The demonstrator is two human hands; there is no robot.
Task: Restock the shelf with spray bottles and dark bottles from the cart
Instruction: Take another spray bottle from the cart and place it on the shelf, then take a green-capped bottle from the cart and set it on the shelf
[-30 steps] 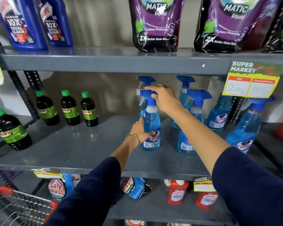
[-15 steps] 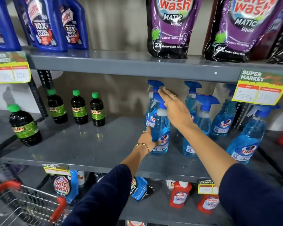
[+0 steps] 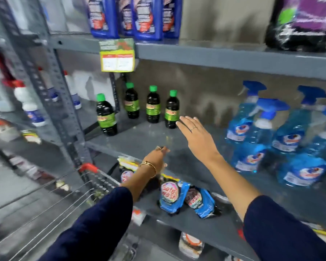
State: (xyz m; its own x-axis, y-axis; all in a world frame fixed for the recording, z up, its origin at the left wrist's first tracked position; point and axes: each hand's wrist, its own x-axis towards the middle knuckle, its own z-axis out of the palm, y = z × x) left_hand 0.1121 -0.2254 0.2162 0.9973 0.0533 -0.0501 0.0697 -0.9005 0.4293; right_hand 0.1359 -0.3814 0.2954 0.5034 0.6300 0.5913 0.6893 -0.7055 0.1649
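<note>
Several blue spray bottles [image 3: 252,129] stand on the right of the grey middle shelf [image 3: 145,136]. Several dark bottles with green caps [image 3: 171,110] stand at the shelf's left back. My right hand [image 3: 196,136] hovers flat over the shelf's middle, fingers spread, holding nothing, its fingertips near the rightmost dark bottle. My left hand [image 3: 156,159], with a gold bangle, is at the shelf's front edge, lower and to the left, fingers loosely curled with nothing in them. The wire cart [image 3: 68,194] with a red handle is at the lower left; I cannot see what is inside it.
Blue jugs [image 3: 124,16] and a purple pouch [image 3: 305,21] fill the top shelf, with a yellow-green price tag [image 3: 118,55] hanging below. Blue detergent pouches [image 3: 173,194] lie on the lower shelf. A grey upright post [image 3: 55,87] divides off a neighbouring rack with white bottles [image 3: 28,102].
Both hands have let go of the spray bottle and moved left, away from it. The view has swung left and down toward the cart.
</note>
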